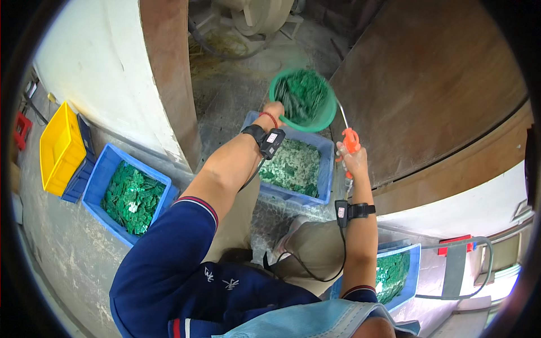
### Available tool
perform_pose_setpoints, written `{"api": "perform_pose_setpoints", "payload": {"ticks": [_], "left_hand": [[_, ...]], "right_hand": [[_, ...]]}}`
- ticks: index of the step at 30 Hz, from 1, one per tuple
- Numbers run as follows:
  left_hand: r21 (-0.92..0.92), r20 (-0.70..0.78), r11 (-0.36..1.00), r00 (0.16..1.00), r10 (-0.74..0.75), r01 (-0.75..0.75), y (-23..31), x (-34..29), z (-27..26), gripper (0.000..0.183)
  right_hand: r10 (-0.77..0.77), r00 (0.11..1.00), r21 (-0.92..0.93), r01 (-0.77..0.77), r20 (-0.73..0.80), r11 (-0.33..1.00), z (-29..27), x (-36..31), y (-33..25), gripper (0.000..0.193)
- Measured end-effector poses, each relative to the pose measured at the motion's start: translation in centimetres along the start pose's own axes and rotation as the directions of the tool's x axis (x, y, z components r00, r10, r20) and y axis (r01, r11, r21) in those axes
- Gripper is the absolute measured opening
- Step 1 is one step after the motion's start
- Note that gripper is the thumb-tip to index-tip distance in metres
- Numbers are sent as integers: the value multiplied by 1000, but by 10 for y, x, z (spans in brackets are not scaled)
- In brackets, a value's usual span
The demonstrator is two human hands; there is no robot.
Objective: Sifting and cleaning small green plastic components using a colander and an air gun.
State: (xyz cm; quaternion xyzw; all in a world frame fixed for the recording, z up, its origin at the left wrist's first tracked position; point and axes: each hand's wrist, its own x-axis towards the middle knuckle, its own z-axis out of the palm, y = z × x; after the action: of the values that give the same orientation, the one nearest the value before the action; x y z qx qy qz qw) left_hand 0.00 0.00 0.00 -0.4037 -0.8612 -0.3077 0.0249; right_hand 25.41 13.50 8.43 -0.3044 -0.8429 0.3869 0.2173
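Note:
My left hand is closed on the near left rim of a round green plastic basin. Dark green flakes or scraps lie inside the basin, which tilts toward me. My right hand grips an orange air blow gun with a long thin metal nozzle. Its nozzle points up and away, close to the right side of the basin. Below the basin a blue plastic crate stands on the floor, holding pale and green flakes. The basin and my left forearm cover part of this crate.
To the left, another blue crate holds green flakes, beside a yellow bin stacked on blue ones. A third blue crate stands by my right arm. Brown wooden doors flank the opening, with machinery beyond.

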Motion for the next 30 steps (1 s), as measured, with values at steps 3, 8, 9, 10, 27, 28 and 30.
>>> {"api": "perform_pose_setpoints", "payload": {"ticks": [3,8,9,10,27,28,30], "left_hand": [[63,269,998,963,-34,18,8,-5,-13,27],[-14,213,1000,977,1,2,-8,-1,-8,40],[-19,178,1000,984,-3,7,-12,0,-4,39],[-23,142,1000,990,-8,12,-16,0,-1,38],[106,93,992,994,64,-74,11,24,38,34],[120,84,991,995,51,-61,7,17,29,34],[109,-57,992,996,73,-66,-4,6,14,34]], "right_hand": [[92,995,-84,-89,25,992,0,-3,-6,28],[57,998,-10,-57,15,998,-3,-7,-24,27],[59,998,-10,-58,21,998,-4,-6,-24,27],[47,998,-12,-47,50,999,-6,-5,-25,26],[169,985,-514,-124,42,849,-16,7,35,37],[128,992,-533,-100,15,840,-13,4,22,38],[73,997,-551,-61,1,832,-4,4,10,38]]}}
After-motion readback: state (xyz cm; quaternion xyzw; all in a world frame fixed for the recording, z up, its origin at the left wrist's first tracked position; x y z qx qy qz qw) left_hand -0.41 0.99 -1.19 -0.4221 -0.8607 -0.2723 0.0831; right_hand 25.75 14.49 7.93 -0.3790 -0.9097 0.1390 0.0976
